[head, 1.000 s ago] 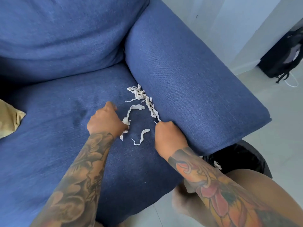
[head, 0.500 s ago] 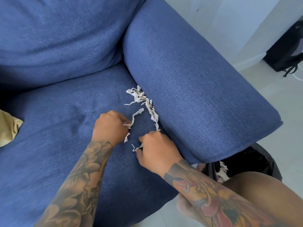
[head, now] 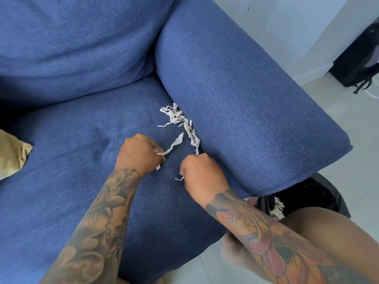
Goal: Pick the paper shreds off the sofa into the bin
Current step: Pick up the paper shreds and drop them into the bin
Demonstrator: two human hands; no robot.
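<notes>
White paper shreds (head: 180,121) lie in a string on the blue sofa seat (head: 67,160), along the foot of the armrest (head: 246,111). My left hand (head: 139,154) is closed on one long strip (head: 175,144) that trails up and right from its fingers. My right hand (head: 202,175) sits just right of it, fist closed, with a small shred (head: 179,178) poking out at its left side. The black-lined bin (head: 311,199) stands on the floor under the armrest's front end, shreds (head: 277,208) showing inside it.
A tan cushion corner (head: 12,154) lies at the seat's left edge. The sofa back cushion (head: 71,42) rises behind. A black bag (head: 361,58) rests on the pale floor at the far right. My bare knee (head: 328,226) is beside the bin.
My right hand has come off the armrest's foot onto the seat and closed on the small loose shred. My left hand has closed on the long strip and lifted its end.
</notes>
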